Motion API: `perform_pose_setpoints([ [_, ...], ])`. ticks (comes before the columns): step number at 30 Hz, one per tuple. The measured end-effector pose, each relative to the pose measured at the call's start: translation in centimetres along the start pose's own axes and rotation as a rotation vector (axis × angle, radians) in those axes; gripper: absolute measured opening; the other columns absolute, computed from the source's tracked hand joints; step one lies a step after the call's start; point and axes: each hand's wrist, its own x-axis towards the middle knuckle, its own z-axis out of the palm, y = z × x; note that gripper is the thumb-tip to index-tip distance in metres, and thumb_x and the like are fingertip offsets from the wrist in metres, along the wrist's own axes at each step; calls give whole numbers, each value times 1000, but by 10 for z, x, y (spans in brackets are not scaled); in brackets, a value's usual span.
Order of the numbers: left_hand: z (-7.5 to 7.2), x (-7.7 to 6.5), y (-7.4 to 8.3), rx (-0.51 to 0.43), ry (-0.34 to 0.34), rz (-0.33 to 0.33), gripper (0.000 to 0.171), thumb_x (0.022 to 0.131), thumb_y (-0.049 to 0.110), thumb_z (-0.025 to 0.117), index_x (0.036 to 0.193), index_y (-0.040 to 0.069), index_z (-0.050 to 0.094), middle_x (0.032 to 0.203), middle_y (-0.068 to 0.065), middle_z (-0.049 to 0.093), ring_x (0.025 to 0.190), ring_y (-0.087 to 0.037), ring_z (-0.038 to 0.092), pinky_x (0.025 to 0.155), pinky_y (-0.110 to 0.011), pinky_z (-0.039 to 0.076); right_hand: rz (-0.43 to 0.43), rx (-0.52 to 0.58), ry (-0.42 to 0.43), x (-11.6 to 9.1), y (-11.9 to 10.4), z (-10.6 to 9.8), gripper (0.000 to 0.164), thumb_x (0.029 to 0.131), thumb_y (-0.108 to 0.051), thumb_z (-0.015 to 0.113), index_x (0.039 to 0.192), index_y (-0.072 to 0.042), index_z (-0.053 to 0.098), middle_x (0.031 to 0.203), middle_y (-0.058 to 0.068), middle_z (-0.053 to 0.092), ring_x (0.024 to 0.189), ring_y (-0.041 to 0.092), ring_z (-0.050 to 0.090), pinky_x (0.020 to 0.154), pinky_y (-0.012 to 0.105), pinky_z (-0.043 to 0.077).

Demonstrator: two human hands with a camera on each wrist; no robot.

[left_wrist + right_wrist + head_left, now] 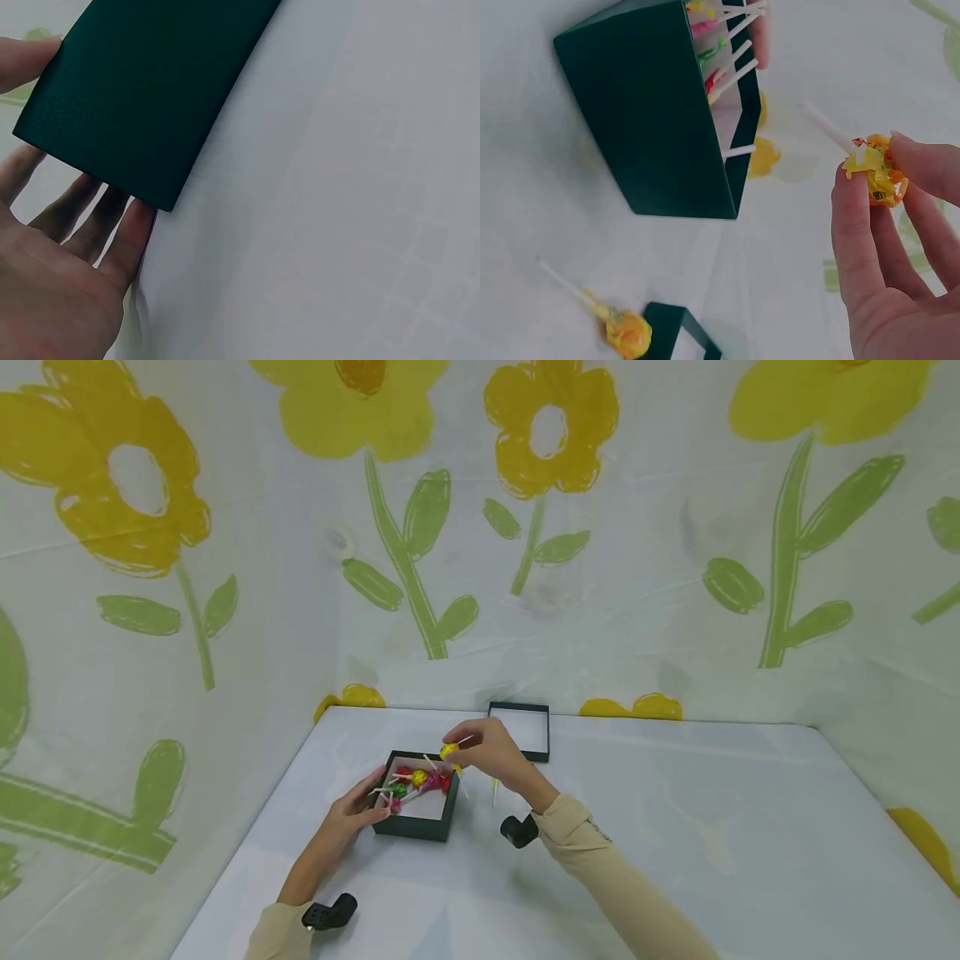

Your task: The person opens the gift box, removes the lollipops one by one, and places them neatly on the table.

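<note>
My left hand [345, 818] holds the left side of a dark green box [411, 827], its thumb at the near corner and its fingers along the side [94, 112]. Inside the open box lie several wrapped lollipops, among them a yellow one [418, 777] and a green one [398, 790], with white sticks poking over the rim. Above the box's right edge, my right hand [489, 752] pinches a yellow lollipop [881, 171] by its wrapped head between thumb and fingers. Another yellow lollipop [628, 334] lies on the table, mostly hidden under the right wrist in the head view.
Behind the right hand lies a dark-rimmed box lid [529, 727] with its white inside up, near the back edge of the white table [675, 827]. A flower-printed cloth [637, 568] hangs behind and beside the table. Black wrist cameras [330, 912] stick out from both wrists.
</note>
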Motion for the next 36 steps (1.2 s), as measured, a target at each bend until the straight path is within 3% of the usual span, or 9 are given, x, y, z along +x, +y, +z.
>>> perform_pose_setpoints([
  [6,0,-1,1,10,-14,8,66,88,25,64,146,24,36,155,-9,19,140,-39,17,108,-60,17,36,-13,30,-7,0,-17,21,82,-10,73,102,-4,70,95,5,68,79,19,66,73,35,55],
  [13,1,-4,0,13,-6,-2,65,89,27,65,146,25,35,156,-9,18,140,-39,17,109,-58,18,19,10,66,-15,3,-33,22,81,-8,74,101,0,69,95,9,68,80,20,65,72,32,56],
  [19,2,-2,2,26,3,-6,66,88,27,66,146,25,35,156,-10,18,140,-40,16,109,-59,17,81,33,115,-21,5,-46,26,81,-9,74,105,0,69,100,13,67,82,21,64,72,32,56],
  [24,3,-2,3,27,6,7,66,88,25,65,147,24,35,156,-10,18,140,-41,15,108,-59,16,124,-7,172,-25,7,-56,24,80,-11,75,102,-3,70,97,8,68,80,20,64,70,31,56],
  [36,3,-3,-2,38,14,30,66,89,25,64,147,24,34,155,-12,18,140,-40,14,110,-59,14,156,27,240,-37,17,-78,24,82,-6,73,104,-1,68,97,11,66,78,23,63,77,40,55],
])
